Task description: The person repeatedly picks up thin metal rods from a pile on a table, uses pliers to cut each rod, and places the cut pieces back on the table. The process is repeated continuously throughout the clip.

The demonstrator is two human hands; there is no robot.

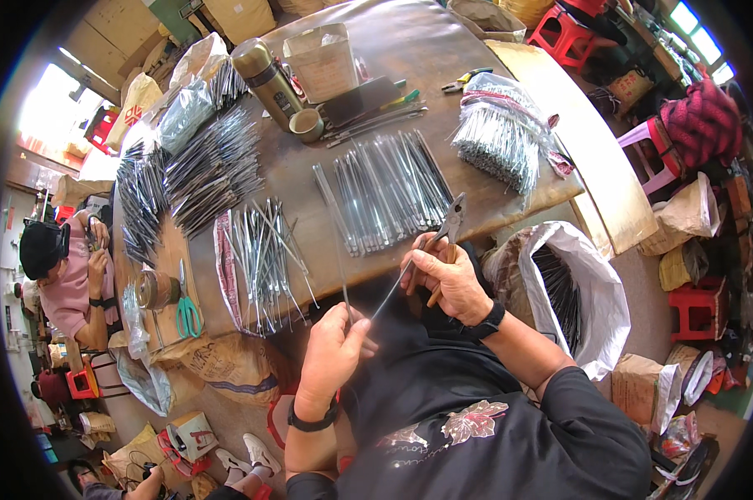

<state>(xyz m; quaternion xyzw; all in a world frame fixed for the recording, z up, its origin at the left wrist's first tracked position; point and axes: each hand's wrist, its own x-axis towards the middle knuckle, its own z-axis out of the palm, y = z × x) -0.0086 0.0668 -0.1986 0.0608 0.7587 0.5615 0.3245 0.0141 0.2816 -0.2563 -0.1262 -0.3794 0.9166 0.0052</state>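
My right hand is closed around a pair of pliers with brown handles, their jaws pointing up and away. A thin metal rod runs from the fingers of this hand down to my left hand. The left fingers pinch thin metal; a second rod, blurred, rises from them toward the table. Just beyond both hands, a row of flat metal rods lies side by side on the brown table. A looser bunch of rods is left of it, at the table's near edge.
Dark rod bundles fill the table's left, near teal-handled scissors. A thermos and cup stand farther back. A bagged rod bundle lies right; a white sack holds dark rods. A co-worker sits left.
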